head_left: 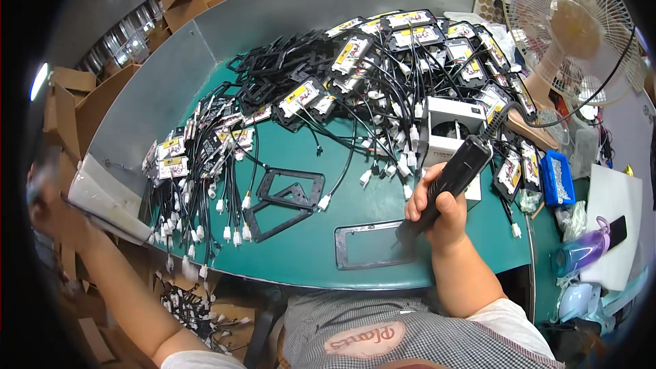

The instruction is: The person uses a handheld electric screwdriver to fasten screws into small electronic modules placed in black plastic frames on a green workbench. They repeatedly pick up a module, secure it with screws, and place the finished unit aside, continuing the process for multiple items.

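Note:
My right hand (444, 213) is wrapped round a black electric screwdriver (465, 164), its cord leaving from the top. The blurred lower end points down over the right end of an empty black rectangular frame (339, 249) lying flat near the table's front edge; whether they touch I cannot tell. My left hand (51, 201) is stretched out to the far left, past the table's end beside a plastic-wrapped panel edge (102, 188). It is smeared by motion, so its fingers and anything in them cannot be made out. Two more black frames (294, 172) overlap left of centre.
Black-cased modules (301, 96) with cables and white connectors are heaped along the back. Uncased cabled boards (172, 164) hang over the left front edge. A white screw feeder (441, 138), a fan (567, 27), a blue screw bin (557, 178) and a bottle (584, 253) stand right.

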Available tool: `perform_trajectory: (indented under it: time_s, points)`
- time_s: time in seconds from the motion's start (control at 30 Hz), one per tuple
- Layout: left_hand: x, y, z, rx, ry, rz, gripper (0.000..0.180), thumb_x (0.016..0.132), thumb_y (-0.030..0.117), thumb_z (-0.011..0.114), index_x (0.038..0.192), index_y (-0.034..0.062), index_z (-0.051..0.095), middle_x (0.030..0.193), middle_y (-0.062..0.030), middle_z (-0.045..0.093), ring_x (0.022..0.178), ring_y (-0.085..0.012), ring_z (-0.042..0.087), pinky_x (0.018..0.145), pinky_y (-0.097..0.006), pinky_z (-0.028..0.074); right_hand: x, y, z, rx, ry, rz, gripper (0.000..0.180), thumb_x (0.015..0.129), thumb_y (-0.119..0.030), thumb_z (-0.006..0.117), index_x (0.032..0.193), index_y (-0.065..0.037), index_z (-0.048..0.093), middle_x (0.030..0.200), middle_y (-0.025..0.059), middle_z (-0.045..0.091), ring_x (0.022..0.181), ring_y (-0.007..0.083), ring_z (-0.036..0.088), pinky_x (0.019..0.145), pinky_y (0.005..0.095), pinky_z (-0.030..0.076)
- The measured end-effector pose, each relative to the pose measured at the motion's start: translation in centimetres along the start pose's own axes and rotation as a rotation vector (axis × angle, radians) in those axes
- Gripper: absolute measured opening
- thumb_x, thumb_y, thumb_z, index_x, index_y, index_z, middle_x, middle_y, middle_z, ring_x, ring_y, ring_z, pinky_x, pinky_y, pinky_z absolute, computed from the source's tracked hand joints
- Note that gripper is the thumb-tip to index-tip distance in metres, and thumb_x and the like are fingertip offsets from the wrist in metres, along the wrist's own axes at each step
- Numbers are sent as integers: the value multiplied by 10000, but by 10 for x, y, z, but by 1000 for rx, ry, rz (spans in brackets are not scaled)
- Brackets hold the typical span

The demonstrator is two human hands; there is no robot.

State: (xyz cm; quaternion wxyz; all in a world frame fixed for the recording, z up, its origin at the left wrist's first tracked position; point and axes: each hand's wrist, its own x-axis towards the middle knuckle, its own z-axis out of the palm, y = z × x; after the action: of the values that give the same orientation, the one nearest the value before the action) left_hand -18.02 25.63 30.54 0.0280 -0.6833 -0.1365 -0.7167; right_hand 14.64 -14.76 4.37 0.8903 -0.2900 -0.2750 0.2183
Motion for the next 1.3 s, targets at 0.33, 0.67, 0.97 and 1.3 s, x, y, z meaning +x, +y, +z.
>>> perform_trajectory:
  time_s: [0.33, 0.67, 0.97, 1.3]
  points:
    - [-61, 45, -10, -372, -57, -175, 532, 901, 190, 516, 1324, -92, 359, 1319, -196, 446, 1223, -292, 471, 1056, -394, 392, 1, 0, -5, -37, 56, -37, 548, 776, -424, 762, 1089, -60, 496, 710, 65, 543, 574, 194, 570, 575, 350, 497]
    - [-85, 33, -22, -1610, -646, -672, 951, 664, 236, 840, 1395, -33, 295, 1343, -206, 381, 1299, -378, 366, 927, -510, 479, 7, -3, -8, 3, 65, -68, 520, 796, -446, 730, 1090, -82, 502, 693, 57, 527, 561, 188, 554, 554, 345, 485]
    - [-211, 140, 50, -636, -1436, -394, 699, 638, 304, 799, 1237, 12, 586, 1116, -151, 613, 997, -261, 598, 820, -367, 487, 13, -13, -34, 216, -148, -36, 538, 907, -536, 538, 1188, -77, 563, 788, 30, 515, 653, 168, 526, 633, 346, 469]
    - [-303, 224, 99, -377, -1352, 133, 670, 579, 285, 841, 1170, 50, 628, 1069, -103, 636, 944, -293, 595, 836, -406, 458, 19, -38, -45, 453, -225, 7, 530, 772, -366, 758, 1104, -26, 524, 752, 4, 497, 645, 115, 490, 647, 273, 416]
